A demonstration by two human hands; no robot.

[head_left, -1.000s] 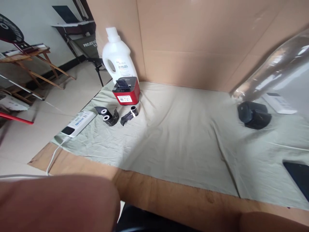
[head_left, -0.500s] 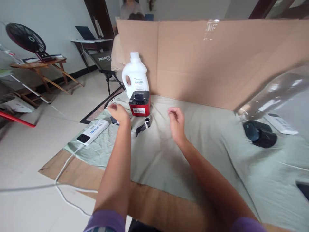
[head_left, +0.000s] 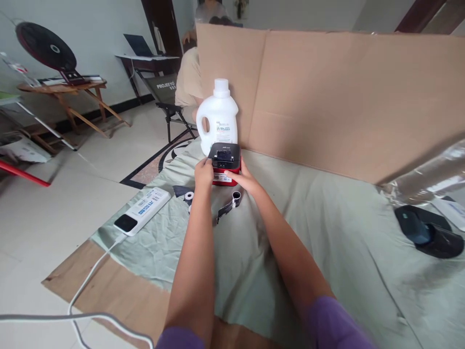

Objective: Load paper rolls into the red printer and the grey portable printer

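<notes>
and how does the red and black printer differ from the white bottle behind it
The printer is a low, boxy block, while the bottle stands taller, with a side handle and a narrow cap. The printer is red with a black top; the bottle is white. The left hand and right hand hold the printer at its sides, while neither appears to touch the bottle. Both stand upright and carry printed labels.
</notes>
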